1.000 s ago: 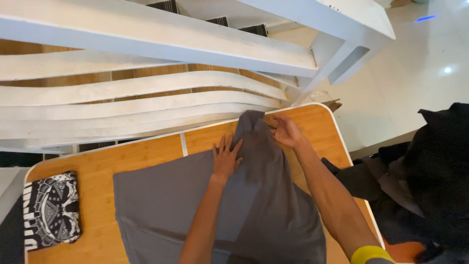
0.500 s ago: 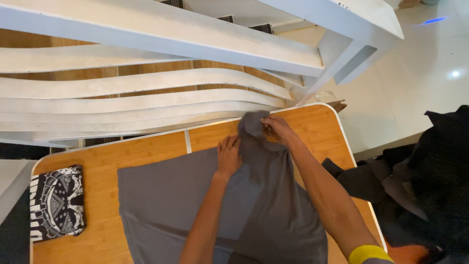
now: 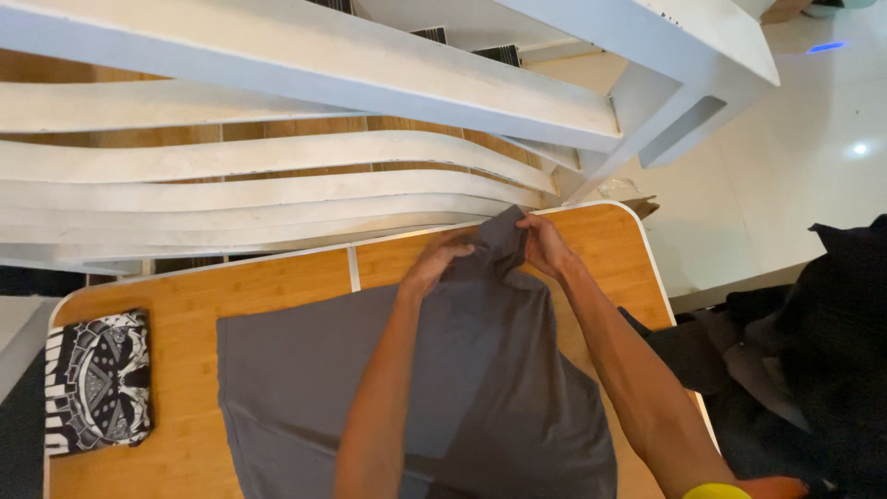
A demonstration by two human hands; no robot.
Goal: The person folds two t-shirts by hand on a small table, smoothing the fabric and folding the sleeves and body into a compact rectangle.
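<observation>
Hands pinching the far tip of grey garment (image 3: 480,370) – left hand (image 3: 442,261) and right hand (image 3: 545,246) gripping a raised fold, cloth lying long toward the body on table (image 3: 286,277), right hand slightly farther out

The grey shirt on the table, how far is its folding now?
Partly done. The grey shirt lies flat on the wooden table, with its right side already folded over the middle. In hand: the left hand and right hand both pinch the raised far end. The left side and lower part lie unfolded. A patterned folded cloth sits aside.
</observation>
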